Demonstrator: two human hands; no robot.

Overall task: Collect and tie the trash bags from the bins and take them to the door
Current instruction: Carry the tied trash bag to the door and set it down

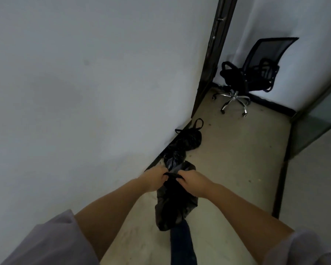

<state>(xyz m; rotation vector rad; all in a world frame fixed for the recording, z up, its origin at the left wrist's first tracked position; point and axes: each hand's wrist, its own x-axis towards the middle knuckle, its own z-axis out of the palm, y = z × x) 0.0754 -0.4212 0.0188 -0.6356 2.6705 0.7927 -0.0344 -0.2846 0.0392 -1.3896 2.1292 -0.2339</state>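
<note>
A black trash bag (175,203) hangs in front of me above the floor. My left hand (154,178) grips its top on the left side. My right hand (194,181) grips the top on the right, and a strip of black plastic stretches between the two hands. A second black bag (189,139), tied with loop handles, lies on the floor against the white wall near the dark door frame (210,60). More crumpled black plastic (175,156) lies between that bag and my hands.
A black mesh office chair (252,73) on a chrome wheeled base stands in the far corner past the door frame. A glass partition (317,129) runs along the right. My dark trouser leg (181,245) shows below the held bag. Beige floor stretches ahead.
</note>
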